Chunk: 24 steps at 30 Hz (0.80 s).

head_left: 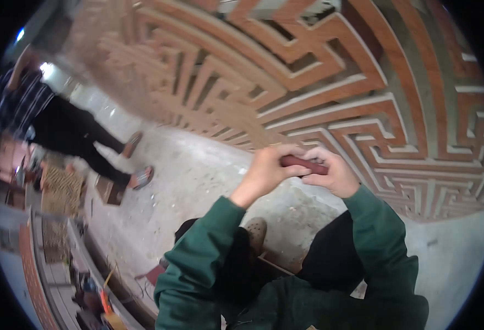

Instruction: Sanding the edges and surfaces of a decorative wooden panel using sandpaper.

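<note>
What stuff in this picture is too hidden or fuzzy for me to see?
All in the head view:
- Reddish-brown piece: partly covered by the fingers of the left hand and right hand.
- Clog: its back is behind the black trouser leg.
- Patterned wooden panel: its top is cut off by the picture's edge.
- Orange thing: too small and blurry to name.

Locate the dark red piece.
Head view, just right of centre: the dark red piece is held between the left hand and right hand, with the lattice panel beyond.
</note>
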Tool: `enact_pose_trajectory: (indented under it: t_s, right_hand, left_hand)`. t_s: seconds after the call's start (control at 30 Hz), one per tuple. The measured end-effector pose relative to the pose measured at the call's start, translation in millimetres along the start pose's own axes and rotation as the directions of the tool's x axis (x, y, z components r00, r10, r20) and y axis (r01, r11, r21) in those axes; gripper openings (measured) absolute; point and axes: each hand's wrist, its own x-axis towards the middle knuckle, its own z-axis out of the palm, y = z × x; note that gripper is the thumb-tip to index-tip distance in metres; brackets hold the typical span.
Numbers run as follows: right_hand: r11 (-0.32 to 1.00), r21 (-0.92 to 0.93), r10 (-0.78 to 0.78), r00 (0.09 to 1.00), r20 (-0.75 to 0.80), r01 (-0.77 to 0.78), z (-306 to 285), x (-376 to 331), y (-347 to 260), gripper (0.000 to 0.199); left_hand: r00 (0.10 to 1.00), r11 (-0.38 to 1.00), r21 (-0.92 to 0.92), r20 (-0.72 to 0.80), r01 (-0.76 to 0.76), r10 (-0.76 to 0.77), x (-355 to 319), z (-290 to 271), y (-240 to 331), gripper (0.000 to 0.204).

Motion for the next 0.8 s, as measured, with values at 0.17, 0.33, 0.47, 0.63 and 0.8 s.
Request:
enact_pose_trajectory:
  t_s: [0.17, 0.33, 0.47, 0.63, 0.8]
  right_hand:
    - [0.954, 0.259, 0.164, 0.986, -0.028, -0.151, -4, 6, 0, 0.032]
    - [0.97, 0.138, 0.224, 0.957, -0.184, -0.2, 18, 5, 8, 0.024]
    - [0.965, 0.208, 0.224, 0.921, -0.319, -0.163, 50, -13, 24, 0.021]
    - [0.955, 0.219, 0.269, 0.899, -0.345, -0.202, 80, -31, 48, 0.019]
    - [0.907, 0.385, 0.285, 0.924, -0.256, -0.173, 83, -34, 53, 0.021]
  left_hand:
    - [0.982, 0.971, -0.145, 0.038, 0.189, -0.186, 12, -10, -7, 0.037]
    - [0.964, 0.946, -0.192, 0.098, 0.262, -0.247, 14, -12, -27, 0.037]
    - [0.944, 0.933, -0.223, 0.236, 0.282, -0.229, 0, -16, -43, 0.032]
    - [0.907, 0.946, -0.043, 0.301, 0.321, -0.294, -25, -10, -52, 0.022]
    - [0.9, 0.896, -0.183, 0.257, 0.403, -0.352, -36, -4, -54, 0.021]
